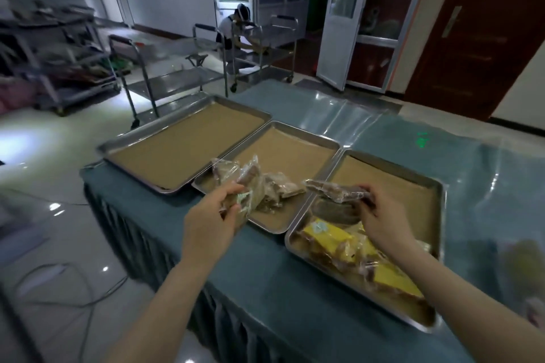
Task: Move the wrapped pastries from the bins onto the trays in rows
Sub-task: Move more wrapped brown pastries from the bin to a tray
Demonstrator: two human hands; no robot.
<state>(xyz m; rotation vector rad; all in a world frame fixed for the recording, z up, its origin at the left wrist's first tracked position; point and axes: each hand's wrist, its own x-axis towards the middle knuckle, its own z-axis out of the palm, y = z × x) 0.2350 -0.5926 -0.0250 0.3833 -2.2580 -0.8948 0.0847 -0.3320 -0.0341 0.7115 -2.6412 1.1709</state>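
Both arms reach out from 6 o'clock toward the trays, bare from the elbow down. The left hand (211, 211) is at about 11 o'clock from the person. Its fingers curl round a small bunch of wrapped pastries (250, 186), with the thumb on top. The bunch is brown, in clear shiny wrap, with a little green and white label near the fingers. It sits over the near end of the middle tray (309, 132), which lies at 12 o'clock. A few more clear packs (283, 186) lie in a loose pile on that tray, just past the hand. The right hand (383, 218) is at about 1 o'clock, with its back up and its fingers bent down. It pinches one end of a long brown pastry (333, 189) in clear wrap. The pastry sticks out toward 9 o'clock, held up over the left side of the right tray (392, 166). Under it lies a dark round pastry (333, 211). Near that tray's close end lie yellow packs (330, 234), laid side by side. The left tray (182, 138), at 10 o'clock, shows only brown paper. All three trays rest on a table with a blue-green cloth (295, 289). The two hands are well apart. Far off at 12 o'clock stand metal carts (177, 79), and a person (236, 26) bends low by one.
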